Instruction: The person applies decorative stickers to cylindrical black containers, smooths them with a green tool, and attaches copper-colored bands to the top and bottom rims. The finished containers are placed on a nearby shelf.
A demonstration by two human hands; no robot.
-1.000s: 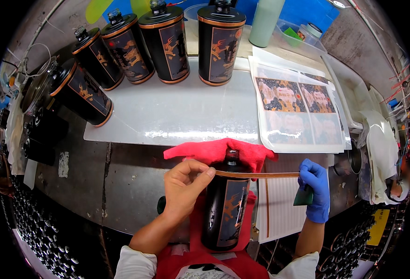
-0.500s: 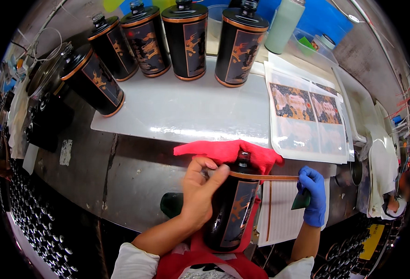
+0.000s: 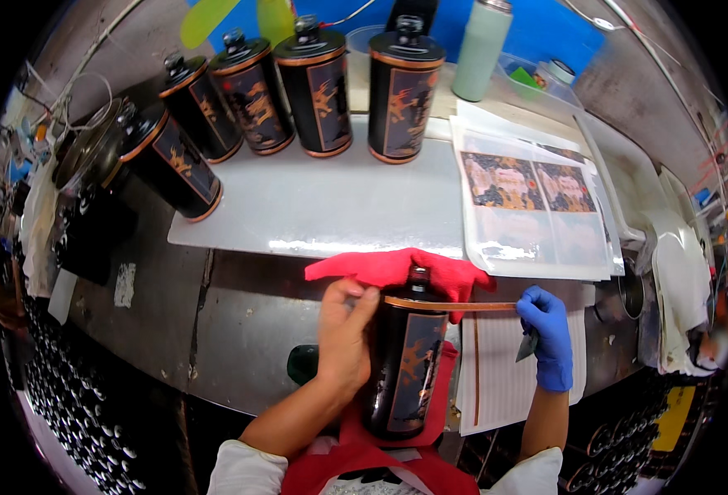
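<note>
- Fingers [image 3: 367, 302] of the left hand [image 3: 342, 342] nearly meet beside the shoulder of the black bottle [image 3: 405, 371], at its 10 o'clock; whether they pinch anything, I can't tell.
- Blue-gloved right hand [image 3: 550, 342] is closed on a copper strip [image 3: 484, 307] toward 2 o'clock, plus a green scraper [image 3: 527, 345], seemingly to make the strip lie straight.
- Near 6 o'clock sits the bottle, contents hidden, red cloth [image 3: 356, 264] behind its neck, probably as padding.
- At 1 o'clock, a clear tub [image 3: 539, 93] holds a green item [image 3: 525, 77] and a jar [image 3: 559, 71].
</note>
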